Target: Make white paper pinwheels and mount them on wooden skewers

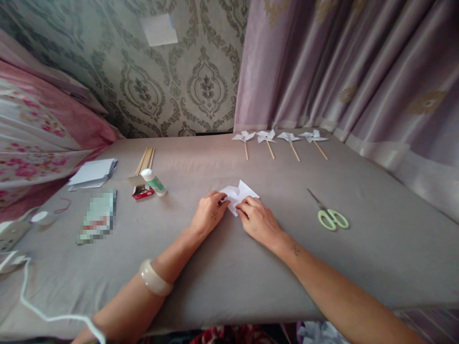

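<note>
A white paper pinwheel (pixel 244 191), partly folded and without a stick, lies between my hands near the middle of the table. My left hand (pixel 211 210) pinches its left side, fingers curled over a bent flap. At the lower right edge, my right hand (pixel 258 219) grips the paper between thumb and fingers. One pointed corner stands up at the top, and another spreads to the right. The fingertips hide part of the paper's centre. Off to the right of my right hand lie scissors (pixel 328 212) with light green handles.
Several finished pinwheels on sticks (pixel 266 137) lie along the back right. On the left are wooden sticks (pixel 145 160), a glue stick (pixel 154 182), a small red box (pixel 142 192), stacked paper (pixel 93 173) and a blurred packet (pixel 97 216). A white cable (pixel 53 317) crosses the front left.
</note>
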A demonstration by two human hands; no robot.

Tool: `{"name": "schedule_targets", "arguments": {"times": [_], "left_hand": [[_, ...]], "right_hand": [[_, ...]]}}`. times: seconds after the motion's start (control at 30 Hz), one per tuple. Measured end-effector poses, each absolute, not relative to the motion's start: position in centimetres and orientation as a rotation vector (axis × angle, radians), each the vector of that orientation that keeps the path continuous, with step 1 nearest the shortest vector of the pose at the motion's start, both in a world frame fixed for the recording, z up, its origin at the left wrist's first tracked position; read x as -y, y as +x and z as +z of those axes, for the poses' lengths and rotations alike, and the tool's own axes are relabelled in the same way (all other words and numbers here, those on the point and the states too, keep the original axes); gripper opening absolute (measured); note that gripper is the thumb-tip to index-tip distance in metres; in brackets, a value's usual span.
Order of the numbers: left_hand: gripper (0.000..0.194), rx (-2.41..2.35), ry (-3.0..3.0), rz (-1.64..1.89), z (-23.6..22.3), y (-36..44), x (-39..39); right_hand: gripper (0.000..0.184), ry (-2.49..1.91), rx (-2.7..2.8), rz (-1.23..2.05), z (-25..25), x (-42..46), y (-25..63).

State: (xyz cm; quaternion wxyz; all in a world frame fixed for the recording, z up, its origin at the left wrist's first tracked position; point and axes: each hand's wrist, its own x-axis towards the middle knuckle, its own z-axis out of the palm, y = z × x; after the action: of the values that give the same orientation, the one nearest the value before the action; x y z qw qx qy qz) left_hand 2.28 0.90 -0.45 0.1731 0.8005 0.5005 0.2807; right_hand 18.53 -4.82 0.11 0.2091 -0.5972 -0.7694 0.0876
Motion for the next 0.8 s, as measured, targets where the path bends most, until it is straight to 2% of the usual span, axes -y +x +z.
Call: {"name": "schedule_targets", "arguments": {"times": [0.37,0.8], "left_hand": [[0.025,-1.478,2.595,0.486,0.1,4.2,0.1],[0.021,-1.358,2.678,0.284,0.8,4.9,0.1]], "right_hand": [[0.026,-1.69,2.237,0.137,0.1,5.1,18.4],[0.027,-1.691,2.229,0.158,-0.1,5.0,18.4]]}}
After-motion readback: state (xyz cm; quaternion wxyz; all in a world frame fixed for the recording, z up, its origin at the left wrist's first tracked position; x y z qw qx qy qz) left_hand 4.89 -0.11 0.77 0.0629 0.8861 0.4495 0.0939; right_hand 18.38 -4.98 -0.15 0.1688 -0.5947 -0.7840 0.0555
